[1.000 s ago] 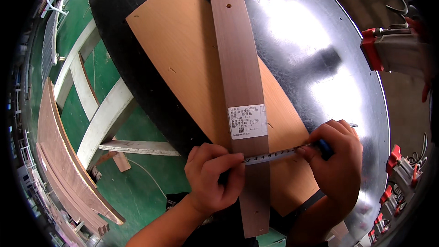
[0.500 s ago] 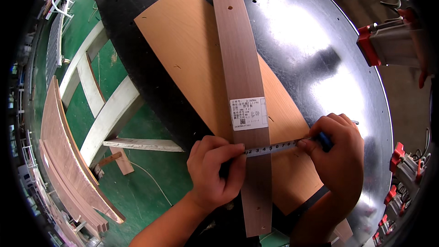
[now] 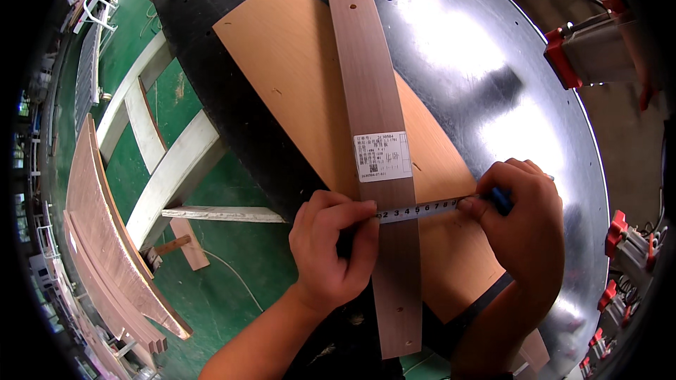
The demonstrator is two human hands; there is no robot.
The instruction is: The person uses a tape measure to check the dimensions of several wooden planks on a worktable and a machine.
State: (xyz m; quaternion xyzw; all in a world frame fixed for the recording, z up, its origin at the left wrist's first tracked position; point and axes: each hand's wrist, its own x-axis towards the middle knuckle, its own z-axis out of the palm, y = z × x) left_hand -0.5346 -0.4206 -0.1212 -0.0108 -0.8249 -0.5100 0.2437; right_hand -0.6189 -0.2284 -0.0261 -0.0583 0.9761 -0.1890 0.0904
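A tape measure (image 3: 425, 210) is pulled out across a narrow brown wood-grain board (image 3: 377, 91). My left hand (image 3: 331, 243) pinches the free end of the blade at the board's left edge. My right hand (image 3: 520, 222) is closed around the blue case, its thumb on the blade where it comes out. Fixed to the board just above the tape is a white printed label (image 3: 382, 157). Small holes show near both ends of this board. Beneath it, at an angle, lies a wider light wood panel (image 3: 282, 56) with a few slots in its face.
Both boards rest on a dark, glossy table (image 3: 451, 35). Red-and-grey clamps (image 3: 598, 53) line its right side. To the left, a whitish frame (image 3: 172, 176) stands over a green floor (image 3: 211, 285), with stacked brown boards (image 3: 116, 246) beyond it.
The hands and tape sit slightly higher in the picture, and the label has shifted up a little too. Both hands keep their hold on the tape.
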